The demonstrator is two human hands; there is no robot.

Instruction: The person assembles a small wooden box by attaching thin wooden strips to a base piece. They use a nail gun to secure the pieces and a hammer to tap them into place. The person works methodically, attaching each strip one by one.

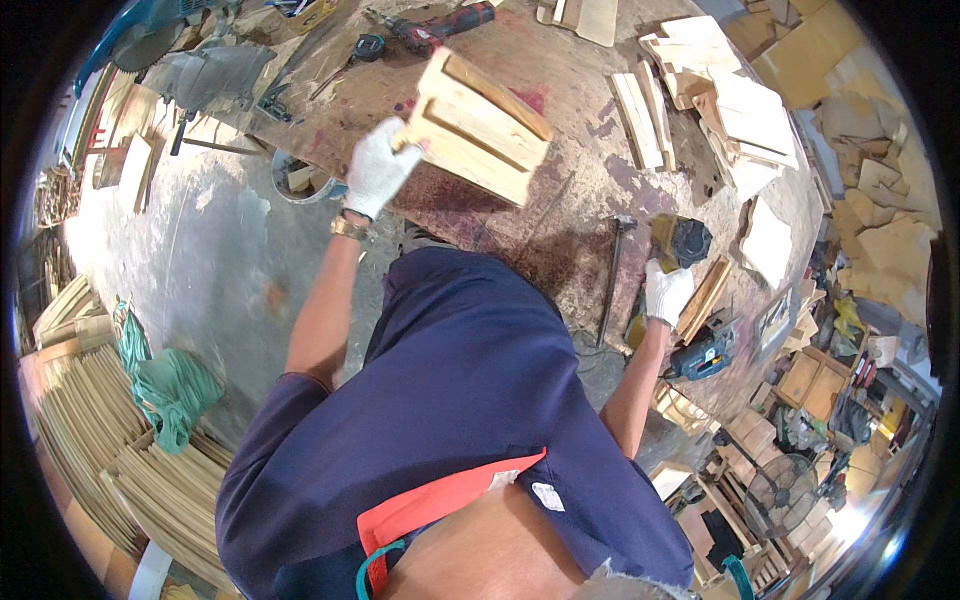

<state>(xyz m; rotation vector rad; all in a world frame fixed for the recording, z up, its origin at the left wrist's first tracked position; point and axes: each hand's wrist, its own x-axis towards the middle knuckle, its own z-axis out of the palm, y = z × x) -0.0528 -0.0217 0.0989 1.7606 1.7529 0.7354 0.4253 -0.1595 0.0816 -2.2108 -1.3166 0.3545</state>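
My left hand [378,166], in a white glove, grips the near corner of a pale wooden box frame [478,125] made of slats, which rests tilted on the stained workbench [570,215]. My right hand [665,290], also gloved, closes on a yellow and black power tool [682,240] at the bench's right edge. A hammer [612,275] lies on the bench between my two hands.
Cut wooden slats [645,120] and board offcuts [745,125] are piled on the bench's far right. A red drill [440,28] and a tape measure [368,46] lie at the far side. A blue power tool [705,352] sits by my right arm. Bundled strips [120,450] and green rope [170,385] lie on the floor at left.
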